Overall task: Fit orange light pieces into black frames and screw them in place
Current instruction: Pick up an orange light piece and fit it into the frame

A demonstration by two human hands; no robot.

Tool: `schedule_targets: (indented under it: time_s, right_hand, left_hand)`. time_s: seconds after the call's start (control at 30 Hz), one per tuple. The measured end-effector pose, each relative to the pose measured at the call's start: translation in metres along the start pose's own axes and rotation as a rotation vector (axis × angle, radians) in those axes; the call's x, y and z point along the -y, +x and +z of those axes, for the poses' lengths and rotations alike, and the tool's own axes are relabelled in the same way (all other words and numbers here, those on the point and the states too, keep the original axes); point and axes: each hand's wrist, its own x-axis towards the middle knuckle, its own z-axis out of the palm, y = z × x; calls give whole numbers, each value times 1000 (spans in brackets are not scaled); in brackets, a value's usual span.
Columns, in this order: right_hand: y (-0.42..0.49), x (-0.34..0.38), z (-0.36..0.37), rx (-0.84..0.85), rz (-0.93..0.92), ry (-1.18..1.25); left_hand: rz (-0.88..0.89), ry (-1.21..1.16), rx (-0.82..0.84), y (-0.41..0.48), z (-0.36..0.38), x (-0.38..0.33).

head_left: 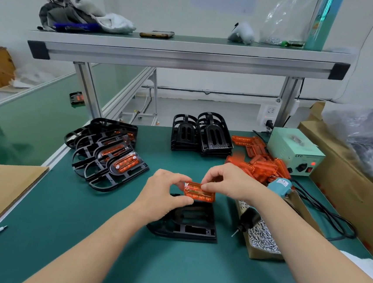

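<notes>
Both hands hold one light piece.
We note left hand (164,191) and right hand (229,182) fingers pinching a ribbed translucent orange light piece (198,192) above a black frame (191,224).

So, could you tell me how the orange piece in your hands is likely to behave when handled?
Probably stiff: the orange piece looks flat though the left hand and right hand pinch only its edges. Likely light: no palm supports it. Its glossy surface may be slippery, so a loose grip could drop it onto the frame below.
</notes>
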Motion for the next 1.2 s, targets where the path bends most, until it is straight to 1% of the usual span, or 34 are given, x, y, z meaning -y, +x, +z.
schedule_targets:
  time_s: [0.07,0.13,0.2,0.23,0.27,0.33,0.4,0.47,0.6,0.73,0.83,0.93,1.0,1.07,1.13,1.2]
  right_hand:
    - [1,-1,2,52,-7,-137]
    - [1,-2,6,94,-20,-238]
    - [1,-4,10,120,-21,-302]
    - [1,-5,11,130,-15,-317]
    - [1,-5,12,140,-6,-323]
    - [2,-5,15,164,15,-324]
    - [2,-4,18,173,14,-331]
    - [3,-3,22,168,-4,-342]
    - [4,1,32,145,-75,-454]
    - [3,3,40,89,-108,-626]
    - [1,4,40,101,-86,-625]
    - [-4,7,29,88,-74,-552]
    - [-10,4,16,-35,-42,-456]
    - [-20,-4,2,-272,37,-309]
    - [-33,-18,-11,-533,174,-217]
    - [-51,-38,-22,-724,330,-197]
  left_hand:
    - [-4,91,75,-1,2,0]
    - [-39,161,194,-3,3,2]
    - [-81,146,293,-5,2,6]
    - [-96,114,297,-7,1,8]
    - [-109,73,266,-8,0,11]
    - [-128,21,151,-8,-5,17]
    - [-150,13,60,-8,-8,20]
    - [-153,18,32,-7,-9,21]
    - [-125,2,59,-8,-5,18]
    - [-68,135,104,-9,7,11]
    - [-50,230,152,-7,18,3]
    - [-57,297,175,-3,27,-4]
    - [-61,301,190,-1,30,-5]
    - [-63,296,212,-2,32,-5]
    - [-72,273,228,-2,33,-5]
    - [-74,268,243,-2,32,-5]
